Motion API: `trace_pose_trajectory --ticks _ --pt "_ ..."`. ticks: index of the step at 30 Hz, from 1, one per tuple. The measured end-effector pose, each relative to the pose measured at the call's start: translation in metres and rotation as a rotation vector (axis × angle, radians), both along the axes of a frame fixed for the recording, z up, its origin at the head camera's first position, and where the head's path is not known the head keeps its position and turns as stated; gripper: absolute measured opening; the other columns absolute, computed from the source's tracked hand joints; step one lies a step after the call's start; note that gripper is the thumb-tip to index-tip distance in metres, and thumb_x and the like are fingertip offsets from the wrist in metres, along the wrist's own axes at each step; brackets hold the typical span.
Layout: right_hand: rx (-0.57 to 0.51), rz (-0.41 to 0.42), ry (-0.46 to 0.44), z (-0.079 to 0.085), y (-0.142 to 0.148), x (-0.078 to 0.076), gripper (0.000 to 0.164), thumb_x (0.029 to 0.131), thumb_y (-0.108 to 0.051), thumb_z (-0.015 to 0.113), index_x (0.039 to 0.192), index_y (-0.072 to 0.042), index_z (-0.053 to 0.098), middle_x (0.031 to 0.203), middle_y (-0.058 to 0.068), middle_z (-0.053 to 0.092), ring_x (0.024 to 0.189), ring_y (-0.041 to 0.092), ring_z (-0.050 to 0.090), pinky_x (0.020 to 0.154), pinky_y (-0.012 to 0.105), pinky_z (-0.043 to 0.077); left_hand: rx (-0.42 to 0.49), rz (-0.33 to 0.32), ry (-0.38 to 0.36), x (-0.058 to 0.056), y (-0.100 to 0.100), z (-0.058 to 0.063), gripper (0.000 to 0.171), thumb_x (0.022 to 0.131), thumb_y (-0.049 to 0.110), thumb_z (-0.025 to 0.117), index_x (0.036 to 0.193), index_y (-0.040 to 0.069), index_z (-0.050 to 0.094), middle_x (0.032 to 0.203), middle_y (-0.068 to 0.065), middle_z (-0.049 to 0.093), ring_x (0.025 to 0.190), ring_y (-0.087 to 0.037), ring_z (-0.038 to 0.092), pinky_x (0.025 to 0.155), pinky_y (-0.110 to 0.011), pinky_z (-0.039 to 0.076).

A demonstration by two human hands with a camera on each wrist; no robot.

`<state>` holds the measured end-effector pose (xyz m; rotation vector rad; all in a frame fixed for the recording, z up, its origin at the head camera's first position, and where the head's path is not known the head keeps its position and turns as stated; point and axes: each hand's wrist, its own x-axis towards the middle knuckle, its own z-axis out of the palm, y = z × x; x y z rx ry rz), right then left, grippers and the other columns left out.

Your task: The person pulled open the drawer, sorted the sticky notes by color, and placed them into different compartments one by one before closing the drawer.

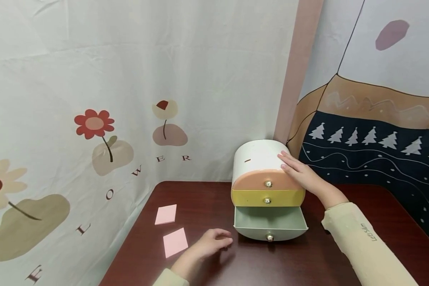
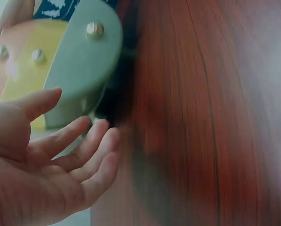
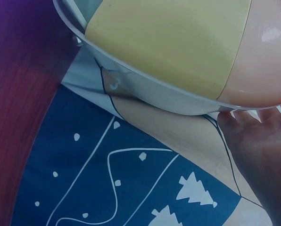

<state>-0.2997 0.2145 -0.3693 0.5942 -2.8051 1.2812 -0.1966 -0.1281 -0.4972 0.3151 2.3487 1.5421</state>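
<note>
Here's the white mini drawer cabinet [image 1: 261,155] toward the far side of the dark red wooden table [image 1: 271,266], its green bottom drawer [image 1: 269,234] pulled out nearward beneath the yellow drawer [image 1: 250,198] and peach drawer [image 1: 252,181], with the right hand [image 1: 300,174] resting on the rounded top's right side, fingers stretched out flat! Just left of that green drawer is the left hand [image 1: 211,242], fingers loosely bent and holding nothing, and farther left lie a nearer pink sticky note [image 1: 175,242] and a farther pink sticky note [image 1: 165,214].
</note>
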Motion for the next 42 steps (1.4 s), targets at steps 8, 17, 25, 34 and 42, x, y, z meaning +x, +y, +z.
trace_pose_trajectory --ticks 8,17,25,34,42 --pt "0.003 -0.004 0.006 -0.001 -0.002 0.0 0.059 0.101 -0.045 0.038 0.151 -0.016 0.027 0.16 0.006 0.01 0.146 0.036 0.006 0.109 0.066 0.008 -0.217 0.158 0.231 -0.005 -0.047 -0.002 0.044 0.085 0.016 0.069 0.121 -0.005 0.057 0.107 -0.022 0.066 0.094 -0.033 0.067 0.08 -0.043 0.054" --pt "-0.011 -0.005 0.001 0.0 -0.002 0.003 0.058 0.101 -0.043 0.038 0.15 -0.014 0.027 0.16 0.008 0.009 0.146 0.036 0.006 0.11 0.066 0.007 -0.511 0.279 0.399 -0.008 -0.075 -0.011 0.055 0.085 0.011 0.067 0.136 0.002 0.049 0.138 -0.026 0.046 0.126 -0.044 0.044 0.103 -0.057 0.035" --pt "0.002 -0.012 0.008 -0.001 -0.004 0.001 0.059 0.101 -0.045 0.038 0.151 -0.016 0.027 0.16 0.007 0.01 0.146 0.036 0.006 0.11 0.066 0.008 -0.738 0.359 0.304 -0.01 -0.099 -0.018 0.089 0.079 0.028 0.074 0.148 0.001 0.024 0.152 -0.03 0.018 0.135 -0.056 0.016 0.095 -0.073 0.029" --pt "0.003 -0.017 0.003 -0.001 -0.002 0.0 0.058 0.101 -0.045 0.037 0.151 -0.016 0.027 0.16 0.006 0.009 0.146 0.035 0.006 0.11 0.066 0.007 -0.765 0.335 0.19 -0.005 -0.115 -0.026 0.1 0.075 0.048 0.073 0.148 -0.001 0.025 0.152 -0.031 0.012 0.136 -0.058 0.004 0.097 -0.075 0.02" --pt "-0.002 -0.017 0.007 -0.002 -0.003 0.0 0.058 0.101 -0.044 0.037 0.151 -0.017 0.027 0.16 0.005 0.01 0.146 0.035 0.006 0.11 0.066 0.008 -0.796 0.337 0.15 -0.009 -0.125 -0.033 0.096 0.075 0.053 0.072 0.143 -0.004 0.034 0.148 -0.032 0.024 0.132 -0.057 0.021 0.094 -0.074 0.029"
